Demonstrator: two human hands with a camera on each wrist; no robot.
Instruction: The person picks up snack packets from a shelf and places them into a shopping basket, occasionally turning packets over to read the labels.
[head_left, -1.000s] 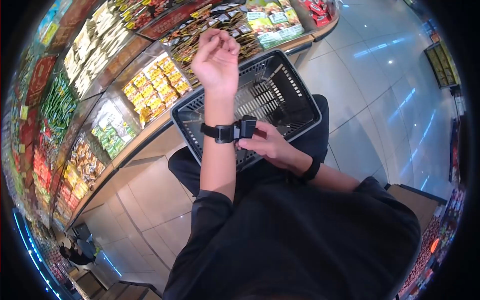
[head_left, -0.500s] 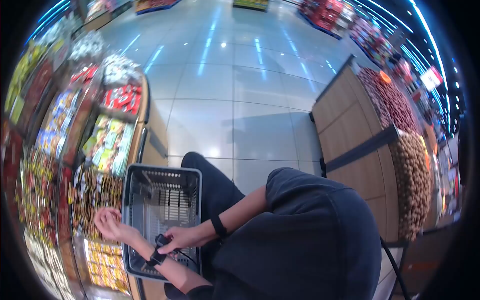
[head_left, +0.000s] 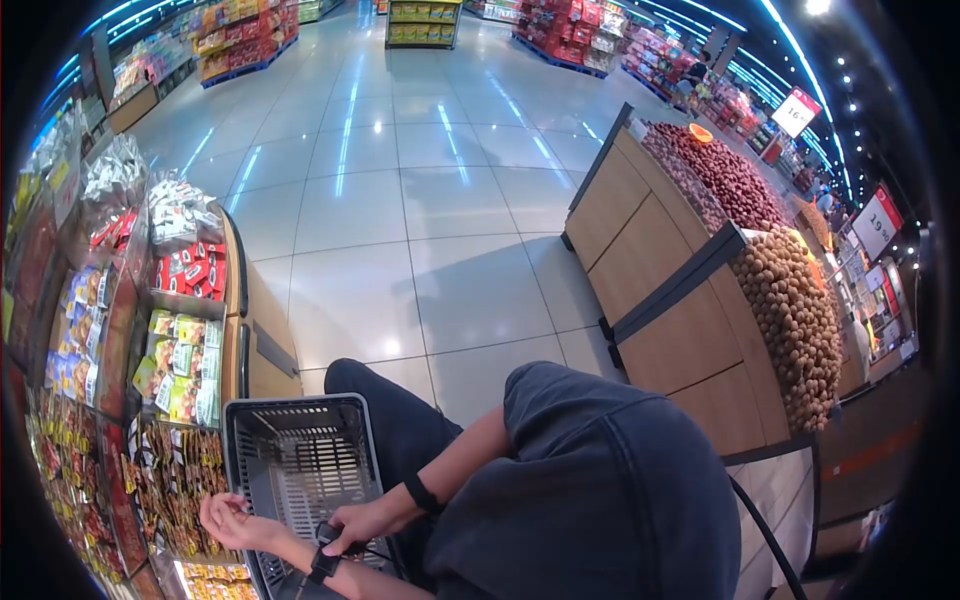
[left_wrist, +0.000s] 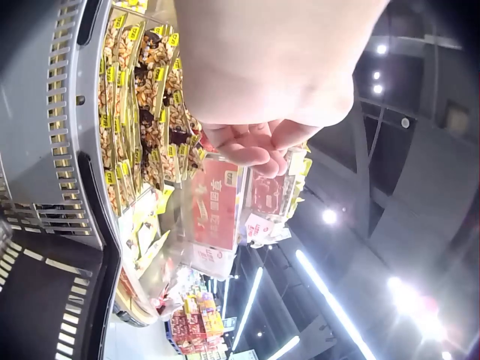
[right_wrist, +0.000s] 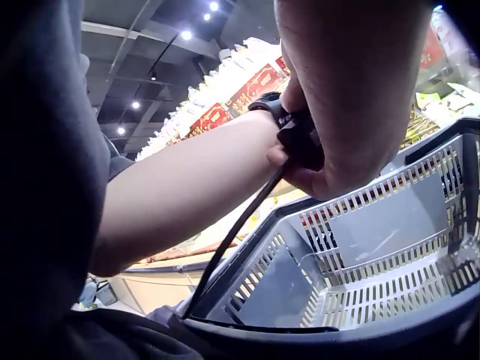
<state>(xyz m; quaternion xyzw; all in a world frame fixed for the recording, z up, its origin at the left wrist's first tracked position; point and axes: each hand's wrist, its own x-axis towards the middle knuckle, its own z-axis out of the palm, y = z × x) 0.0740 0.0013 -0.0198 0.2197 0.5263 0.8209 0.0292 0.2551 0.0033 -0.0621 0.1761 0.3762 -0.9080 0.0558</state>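
Note:
My left hand reaches past the rim of a grey shopping basket, palm up with loosely curled fingers and nothing in them. Small snack packets on the shelf lie beneath it. In the left wrist view the left hand appears in front of nut-filled packets. My right hand grips the small black wrist camera strapped to my left wrist. Seen from the right wrist, fingers curl round that camera, and a black cable hangs from it. The basket's visible inside holds no goods.
Shelves of snack bags run along the left. To the right stands a wooden bin heaped with round brown nuts and reddish produce. Tiled floor lies ahead, with stacked displays farther off.
My view has swung right and up from the shelf and basket toward the aisle. The basket and both hands now appear lower left; the right hand still holds the wrist camera.

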